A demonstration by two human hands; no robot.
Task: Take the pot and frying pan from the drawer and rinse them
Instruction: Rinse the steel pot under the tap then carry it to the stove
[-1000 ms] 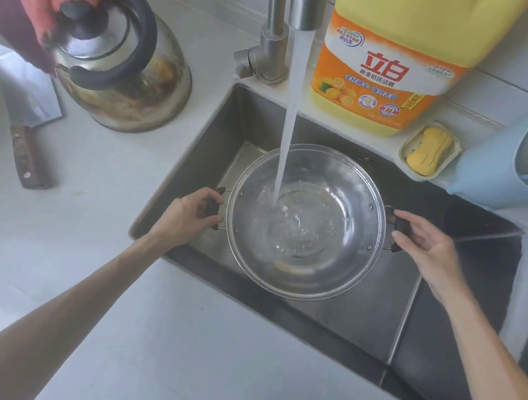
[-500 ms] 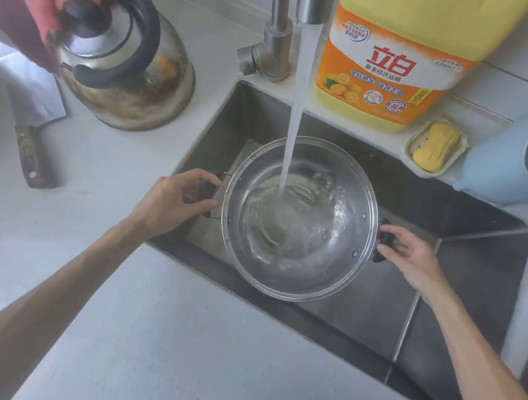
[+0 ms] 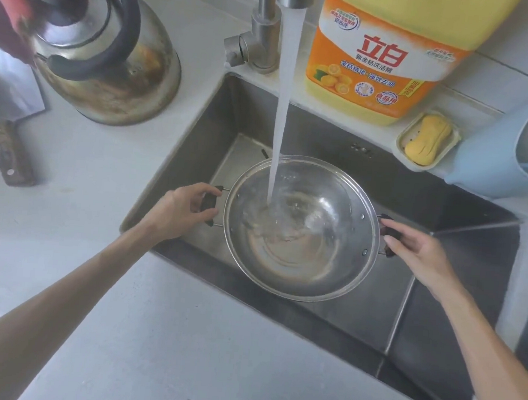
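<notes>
The pot, a shallow stainless one with two dark side handles, is held over the sink, toward the basin's near-left part and clear of its floor as far as can be seen. The left hand is clamped on the left handle, fingers curled over it and thumb beneath. The right hand holds the right handle with fingertips and thumb pinched on it, the palm away from the rim. A stream of water falls from the faucet at the back edge of the sink and strikes the inside of the pot left of centre, where it splashes and pools.

On the counter at the sink's back-left corner stands a tarnished metal kettle with a black hoop handle; a pinkish-red cloth lies against its lid. A cleaver with a wooden handle lies near the counter's left edge. On the ledge along the sink's back edge stands a large yellow and orange detergent jug, and just beside it, toward the right, a dish with a yellow soap bar. A pale blue plastic container sits at the sink's back-right corner. The frying pan is not in view.
</notes>
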